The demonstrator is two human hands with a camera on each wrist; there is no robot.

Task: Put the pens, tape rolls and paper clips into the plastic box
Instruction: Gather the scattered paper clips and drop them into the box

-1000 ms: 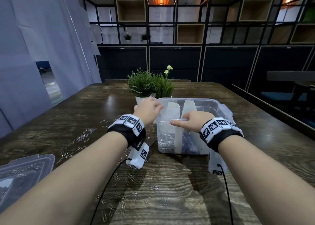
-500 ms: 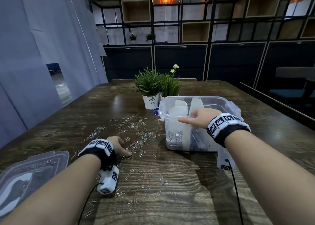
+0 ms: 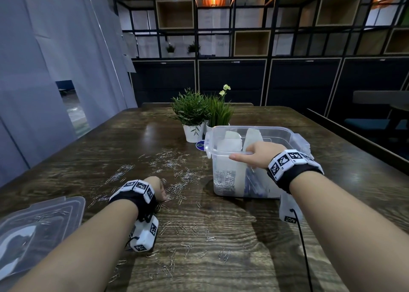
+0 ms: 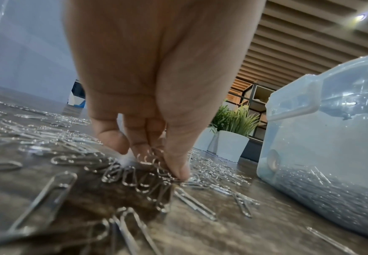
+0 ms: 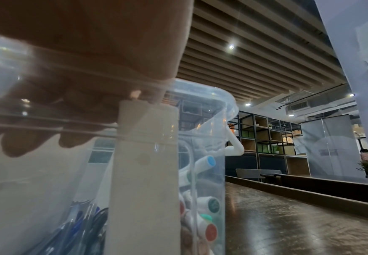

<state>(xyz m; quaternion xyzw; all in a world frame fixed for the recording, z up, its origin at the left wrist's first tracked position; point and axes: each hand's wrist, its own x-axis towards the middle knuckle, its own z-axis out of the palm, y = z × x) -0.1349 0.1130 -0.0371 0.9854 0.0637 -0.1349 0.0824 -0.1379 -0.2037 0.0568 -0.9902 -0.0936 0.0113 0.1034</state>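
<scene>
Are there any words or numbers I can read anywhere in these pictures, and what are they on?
No words or numbers can be read anywhere.
Black-and-white square code patterns on the white wrist blocks: patterns only, no letters.
Round blue and white sticker on the dark wooden table by the clear plastic box: too small and blurred to read.
White paper sheets behind the black shelving: marks too faint to read.

Dark, grained wooden desk (image 3: 232,236) with slight sheen; shiny metal paper clips (image 3: 177,170); clear glossy plastic box (image 3: 276,136); translucent plastic lid (image 3: 73,205).
</scene>
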